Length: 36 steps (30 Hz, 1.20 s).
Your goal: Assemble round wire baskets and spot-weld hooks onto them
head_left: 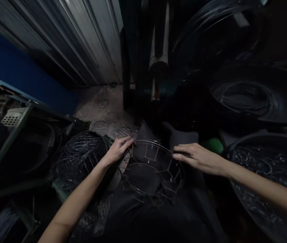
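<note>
A round wire frame (155, 166), built of rings joined by bent wire pieces, rests over my lap on dark cloth. My left hand (120, 147) pinches its upper ring at the far left side. On the far right side of the same ring, my right hand (190, 154) grips with thumb and fingers closed on the wire. The ring's far edge looks doubled, as two thin curved wires close together; I cannot tell if they are joined. Much of the frame's lower part blends into the dark clothing.
Left of my lap stands a container heaped with wire pieces (82, 152). To the right is a large tub (234, 148) of small bent wire parts, with coiled wire (246, 96) beyond. Loose wire rings (111, 117) lie on the floor ahead, near a dark machine with a metal cylinder (158, 64).
</note>
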### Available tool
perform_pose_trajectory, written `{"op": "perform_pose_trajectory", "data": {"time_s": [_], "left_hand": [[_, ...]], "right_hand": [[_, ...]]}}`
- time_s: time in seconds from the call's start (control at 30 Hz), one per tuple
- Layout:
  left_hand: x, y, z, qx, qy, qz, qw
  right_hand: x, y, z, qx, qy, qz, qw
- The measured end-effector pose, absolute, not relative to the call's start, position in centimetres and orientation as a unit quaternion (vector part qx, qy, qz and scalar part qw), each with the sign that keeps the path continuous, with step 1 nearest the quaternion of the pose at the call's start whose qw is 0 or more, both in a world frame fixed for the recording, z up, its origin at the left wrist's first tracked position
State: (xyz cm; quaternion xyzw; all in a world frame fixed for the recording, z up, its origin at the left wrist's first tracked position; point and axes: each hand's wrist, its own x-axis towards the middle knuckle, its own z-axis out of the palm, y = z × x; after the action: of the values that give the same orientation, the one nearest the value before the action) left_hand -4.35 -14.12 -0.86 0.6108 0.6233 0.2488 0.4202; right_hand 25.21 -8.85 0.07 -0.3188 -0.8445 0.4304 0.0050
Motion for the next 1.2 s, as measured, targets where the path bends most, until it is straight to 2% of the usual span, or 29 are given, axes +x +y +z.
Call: {"op": "perform_pose_trajectory", "data": {"time_s": [0.4, 0.5, 0.6, 0.7, 0.8, 0.9, 1.0, 1.1, 1.2], "left_hand": [[-4.8, -14.6, -1.0, 0.58, 0.594, 0.288, 0.477], [-5.5, -14.0, -0.1, 0.598, 0.574, 0.26, 0.496], [-5.4, -13.1, 0.6, 0.564, 0.58, 0.296, 0.508], [-3.8, -13.2, 0.1, 0.47, 0.584, 0.395, 0.531], [-1.9, -15.5, -2.3, 0.383, 0.589, 0.459, 0.544], [-1.3, -18.8, -5.1, 0.326, 0.614, 0.434, 0.573], [-1.9, -19.8, -5.8, 0.357, 0.575, 0.409, 0.612], [-2.7, -18.0, -4.0, 0.44, 0.513, 0.376, 0.634], [-2.9, -16.3, -1.3, 0.533, 0.505, 0.293, 0.612]], "right_hand": [[24.3, -11.5, -1.3, -0.355, -0.889, 0.288, 0.023], [23.8, -11.3, -0.6, -0.347, -0.902, 0.253, 0.038], [23.0, -9.1, 1.2, -0.358, -0.905, 0.222, 0.066], [22.4, -5.9, 3.0, -0.361, -0.901, 0.234, 0.063], [22.5, -4.8, 2.9, -0.339, -0.9, 0.273, 0.011], [23.1, -6.9, 1.1, -0.318, -0.886, 0.335, -0.023], [23.5, -9.3, 0.0, -0.324, -0.875, 0.36, 0.005], [23.2, -10.1, 0.4, -0.329, -0.875, 0.355, 0.011], [23.1, -9.9, 1.4, -0.32, -0.871, 0.373, -0.008]]}}
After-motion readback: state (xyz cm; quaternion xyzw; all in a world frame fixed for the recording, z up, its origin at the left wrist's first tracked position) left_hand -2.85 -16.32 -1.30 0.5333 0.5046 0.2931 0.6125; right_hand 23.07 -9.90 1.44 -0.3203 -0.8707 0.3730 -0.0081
